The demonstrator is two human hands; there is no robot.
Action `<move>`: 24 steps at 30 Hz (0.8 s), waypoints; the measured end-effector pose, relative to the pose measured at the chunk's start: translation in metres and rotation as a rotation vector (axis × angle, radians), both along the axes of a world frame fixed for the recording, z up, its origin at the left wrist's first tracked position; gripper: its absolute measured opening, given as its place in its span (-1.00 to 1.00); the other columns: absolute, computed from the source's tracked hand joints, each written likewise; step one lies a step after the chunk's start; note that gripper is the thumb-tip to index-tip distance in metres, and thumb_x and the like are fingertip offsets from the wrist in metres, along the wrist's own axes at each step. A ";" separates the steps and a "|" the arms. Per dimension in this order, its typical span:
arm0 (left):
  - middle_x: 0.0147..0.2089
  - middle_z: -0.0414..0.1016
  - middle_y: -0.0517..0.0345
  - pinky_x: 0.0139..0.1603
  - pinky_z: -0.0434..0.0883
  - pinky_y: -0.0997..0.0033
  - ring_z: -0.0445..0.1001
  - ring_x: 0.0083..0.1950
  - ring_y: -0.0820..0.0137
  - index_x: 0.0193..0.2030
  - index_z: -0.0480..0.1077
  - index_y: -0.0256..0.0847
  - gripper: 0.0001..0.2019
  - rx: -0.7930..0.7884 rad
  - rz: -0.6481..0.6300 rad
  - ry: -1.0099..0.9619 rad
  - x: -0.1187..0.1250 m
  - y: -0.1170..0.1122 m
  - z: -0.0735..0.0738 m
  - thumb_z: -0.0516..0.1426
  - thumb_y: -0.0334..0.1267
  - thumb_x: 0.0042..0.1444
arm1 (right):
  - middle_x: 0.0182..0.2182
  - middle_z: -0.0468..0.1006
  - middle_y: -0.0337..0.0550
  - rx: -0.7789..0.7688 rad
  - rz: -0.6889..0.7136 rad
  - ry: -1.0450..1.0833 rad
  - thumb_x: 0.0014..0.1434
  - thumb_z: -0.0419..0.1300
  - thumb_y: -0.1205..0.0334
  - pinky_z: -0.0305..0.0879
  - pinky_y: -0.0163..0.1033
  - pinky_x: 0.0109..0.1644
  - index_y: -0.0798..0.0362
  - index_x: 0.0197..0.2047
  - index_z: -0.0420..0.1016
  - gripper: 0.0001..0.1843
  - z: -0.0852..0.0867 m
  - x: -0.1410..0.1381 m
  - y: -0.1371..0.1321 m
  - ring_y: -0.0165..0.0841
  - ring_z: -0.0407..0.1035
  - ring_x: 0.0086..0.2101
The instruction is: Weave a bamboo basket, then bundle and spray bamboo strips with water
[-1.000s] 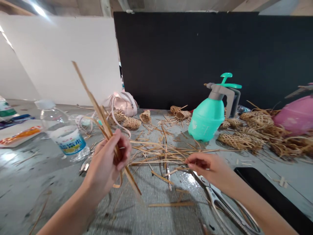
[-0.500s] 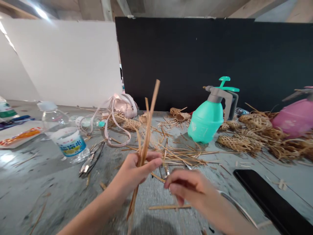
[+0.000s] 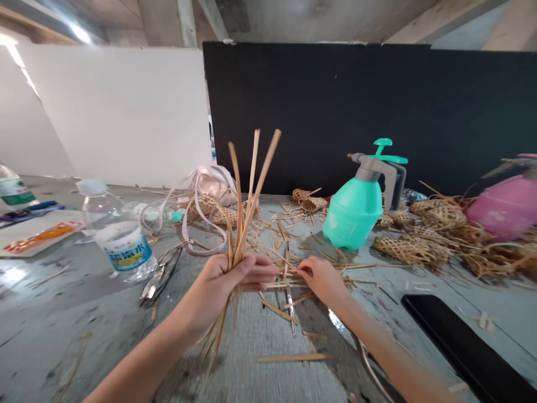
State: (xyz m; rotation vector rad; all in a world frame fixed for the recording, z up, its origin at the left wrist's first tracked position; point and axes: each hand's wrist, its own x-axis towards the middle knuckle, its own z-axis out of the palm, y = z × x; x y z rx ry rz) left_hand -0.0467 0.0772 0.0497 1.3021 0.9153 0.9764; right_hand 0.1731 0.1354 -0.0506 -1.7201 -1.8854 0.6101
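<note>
Strip bundle (image 3: 240,221), tan and flat, stands near upright at the middle of the scene, in the left hand (image 3: 229,280); that hand is clamped on it, thumb pressed across the strips, the other fingers stretched to the right; the upper ends fan apart and the lower ends slant down to the left, close above the table (image 3: 260,386). The right hand (image 3: 325,280) is to the right, over the right part of the loose strips (image 3: 281,285); its thumb and forefinger are bent close together, but I cannot tell whether a strip is between them. A thin metal tool (image 3: 291,313) lies between the hands, pointing to the near side; nearer still lies a single short strip (image 3: 295,357); a black slab (image 3: 461,347) is at the near right. On the left stand a clear bottle (image 3: 128,252) and, just to its right, some metal tools (image 3: 161,274); at the far side are a pink bag (image 3: 212,184) and, right of it, a green sprayer (image 3: 352,215); woven pieces (image 3: 411,249) are heaped to the right, beside a pink sprayer (image 3: 505,207).
</note>
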 end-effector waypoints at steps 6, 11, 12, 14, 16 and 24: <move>-0.43 0.47 0.14 -0.72 -0.05 0.64 0.08 -0.74 0.72 -0.15 0.38 -0.26 -0.79 -0.027 0.123 -0.122 -0.007 0.012 -0.011 0.08 -0.27 0.08 | -0.34 0.41 -0.21 0.014 -0.091 0.255 0.15 0.03 0.07 0.31 -0.24 -0.32 0.13 -0.21 0.35 -0.70 0.013 0.018 -0.007 -0.47 0.32 -0.39; -0.52 0.36 0.24 -0.71 -0.21 0.56 -0.07 -0.75 0.74 -0.19 0.41 -0.24 -0.78 -0.025 0.090 -0.058 -0.005 0.010 -0.009 0.10 -0.20 0.04 | -0.53 0.29 -0.33 -0.016 -0.084 0.480 0.16 -0.01 0.07 0.17 -0.38 -0.53 0.11 -0.20 0.29 -0.71 0.038 0.015 -0.032 -0.56 0.16 -0.59; -0.51 0.35 0.25 -0.71 -0.21 0.56 -0.07 -0.75 0.73 -0.20 0.42 -0.25 -0.77 -0.032 0.088 -0.035 -0.002 0.009 -0.009 0.12 -0.19 0.02 | -0.54 0.28 -0.33 -0.032 -0.059 0.507 0.14 0.00 0.07 0.16 -0.38 -0.53 0.09 -0.18 0.29 -0.72 0.041 0.008 -0.042 -0.55 0.16 -0.58; -0.53 0.33 0.26 -0.71 -0.20 0.56 -0.06 -0.74 0.72 -0.21 0.41 -0.27 -0.72 -0.043 0.122 0.011 0.003 0.008 -0.009 0.17 -0.18 -0.05 | -0.52 0.30 -0.30 -0.090 0.012 0.549 0.12 0.00 0.07 0.16 -0.38 -0.52 0.06 -0.18 0.30 -0.72 0.045 -0.011 -0.063 -0.53 0.19 -0.55; -0.54 0.32 0.28 -0.71 -0.18 0.58 -0.04 -0.73 0.71 -0.21 0.40 -0.29 -0.68 -0.048 0.184 0.038 0.007 0.009 -0.013 0.20 -0.16 -0.11 | -0.49 0.33 -0.28 -0.181 0.110 0.575 0.10 0.00 0.07 0.16 -0.39 -0.55 0.04 -0.20 0.31 -0.73 0.044 -0.035 -0.086 -0.53 0.20 -0.57; -0.78 0.29 0.24 -0.71 0.03 0.64 0.13 -0.75 0.60 -0.54 0.35 -0.30 -0.68 -0.043 0.142 0.087 -0.003 0.020 -0.021 0.02 -0.14 0.11 | -0.59 0.40 -0.33 -0.284 0.450 0.256 0.03 0.11 0.19 0.18 -0.40 -0.45 0.05 -0.46 0.44 -0.85 0.042 -0.056 -0.083 -0.52 0.28 -0.52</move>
